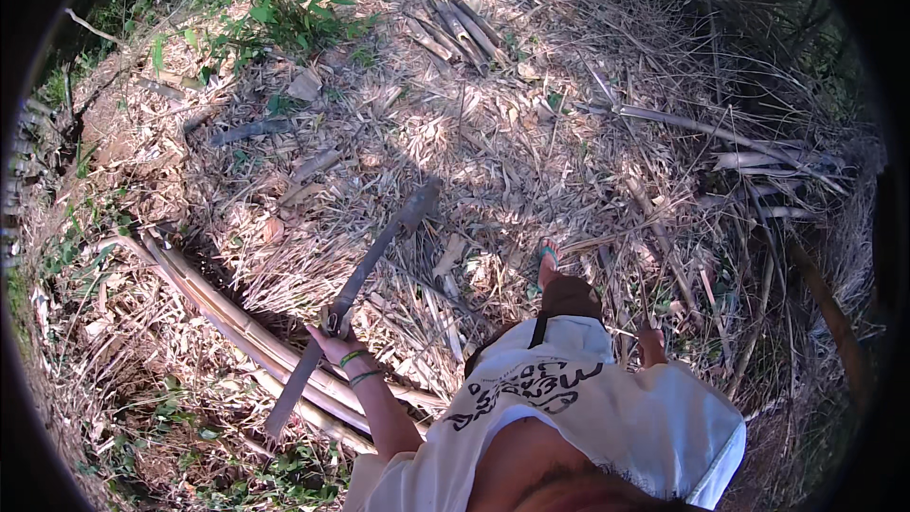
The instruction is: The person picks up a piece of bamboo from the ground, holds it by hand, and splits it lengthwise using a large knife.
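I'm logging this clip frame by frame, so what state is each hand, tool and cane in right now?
left hand: closed around the long-handled tool, two bands on the wrist
long-handled tool: held slanting, head raised over the litter
right hand: hidden behind the white shirt
bamboo poles: cut, lying flat, side by side
foot: in a sandal, planted on dry leaves

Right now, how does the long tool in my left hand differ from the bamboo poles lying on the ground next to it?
The long tool is one dark grey shaft, held off the ground in the left hand and slanting up to the right. The bamboo poles are pale tan, several lying side by side flat in the dry leaf litter, slanting the opposite way. Both are long and narrow.
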The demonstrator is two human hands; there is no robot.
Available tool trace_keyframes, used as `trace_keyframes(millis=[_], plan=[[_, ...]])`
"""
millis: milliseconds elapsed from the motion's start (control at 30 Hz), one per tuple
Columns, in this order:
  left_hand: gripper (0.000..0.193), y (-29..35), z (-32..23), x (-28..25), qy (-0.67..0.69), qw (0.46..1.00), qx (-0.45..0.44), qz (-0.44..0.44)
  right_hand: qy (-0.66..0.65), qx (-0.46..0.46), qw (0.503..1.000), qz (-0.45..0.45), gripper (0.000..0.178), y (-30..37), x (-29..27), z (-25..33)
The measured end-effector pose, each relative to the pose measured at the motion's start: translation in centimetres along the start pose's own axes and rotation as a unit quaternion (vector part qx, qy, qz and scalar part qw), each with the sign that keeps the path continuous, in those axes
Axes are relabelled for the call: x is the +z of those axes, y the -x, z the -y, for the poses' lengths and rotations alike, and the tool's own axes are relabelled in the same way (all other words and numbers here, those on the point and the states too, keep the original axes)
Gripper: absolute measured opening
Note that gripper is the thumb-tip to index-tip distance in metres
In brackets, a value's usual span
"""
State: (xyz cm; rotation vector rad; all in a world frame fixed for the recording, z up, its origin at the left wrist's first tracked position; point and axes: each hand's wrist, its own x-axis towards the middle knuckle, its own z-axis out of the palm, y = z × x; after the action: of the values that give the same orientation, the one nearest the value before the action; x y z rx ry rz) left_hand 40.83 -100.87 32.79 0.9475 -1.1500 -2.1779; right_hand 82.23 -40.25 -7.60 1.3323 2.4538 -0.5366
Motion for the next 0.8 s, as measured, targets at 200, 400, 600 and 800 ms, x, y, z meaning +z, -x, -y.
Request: trace_keyframes(millis=[200, 400, 600, 800], plan=[[0.066, -2.1, 3.5, 11.6, -0.019, 0.998, -0.006, -0.055, -0.19, 0.049, 0.975, 0.108, 0.049, -15.5, -18.5, 27.6], [0.066, -4.2, 9.9, 24.0, 0.036, 0.996, -0.043, -0.069, -0.313, -0.062, 0.947, 0.043, 0.025, -25.5, -24.6, 37.5], [0.058, -12.8, 19.1, 34.8, 0.092, 0.993, -0.06, -0.044, -0.319, 0.012, 0.939, 0.131, 0.043, -27.8, -28.0, 43.6], [0.058, -22.9, 32.1, 51.6, 0.083, 0.986, -0.122, -0.084, -0.31, 0.181, 0.928, 0.104, 0.034, -33.3, -30.1, 49.5]])
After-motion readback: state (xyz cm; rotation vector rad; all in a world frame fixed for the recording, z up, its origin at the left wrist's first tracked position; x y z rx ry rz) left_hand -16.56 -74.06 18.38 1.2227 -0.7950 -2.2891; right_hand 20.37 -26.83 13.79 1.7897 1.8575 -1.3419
